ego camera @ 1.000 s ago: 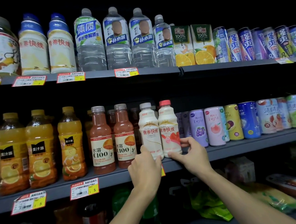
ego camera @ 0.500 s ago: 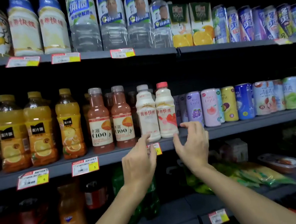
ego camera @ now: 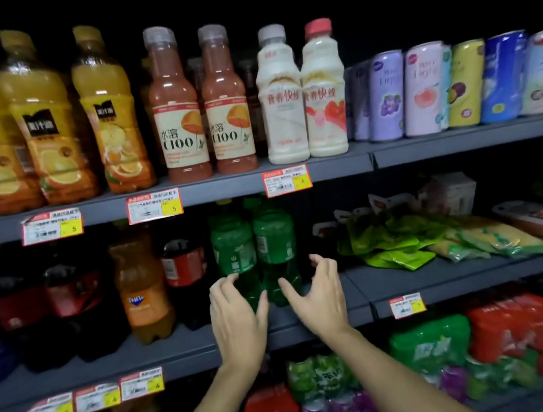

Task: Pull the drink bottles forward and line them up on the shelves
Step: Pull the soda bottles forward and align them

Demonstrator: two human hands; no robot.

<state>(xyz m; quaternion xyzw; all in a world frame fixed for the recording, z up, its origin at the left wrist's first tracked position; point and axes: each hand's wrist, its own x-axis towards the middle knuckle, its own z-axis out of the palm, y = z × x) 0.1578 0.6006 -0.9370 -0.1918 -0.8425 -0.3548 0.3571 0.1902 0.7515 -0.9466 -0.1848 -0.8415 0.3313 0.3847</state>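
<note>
The left hand (ego camera: pixel 239 313), half open, cups the lower left of two green bottles (ego camera: pixel 274 240) standing back on the middle shelf (ego camera: pixel 179 353); I cannot tell if it grips. The right hand (ego camera: pixel 316 298), wide open with curved fingers, is just right of them. Above the green bottles stand three orange juice bottles (ego camera: pixel 43 132), two red bottles (ego camera: pixel 203 118) and two white bottles (ego camera: pixel 305 104).

Two soda bottles (ego camera: pixel 274 236) side by side on a shelf (ego camera: pixel 411 284), left hand (ego camera: pixel 240 317) and right hand (ego camera: pixel 320 299) just before them, packets (ego camera: pixel 392 241) to the right, milk bottles (ego camera: pixel 280 101) above.
</note>
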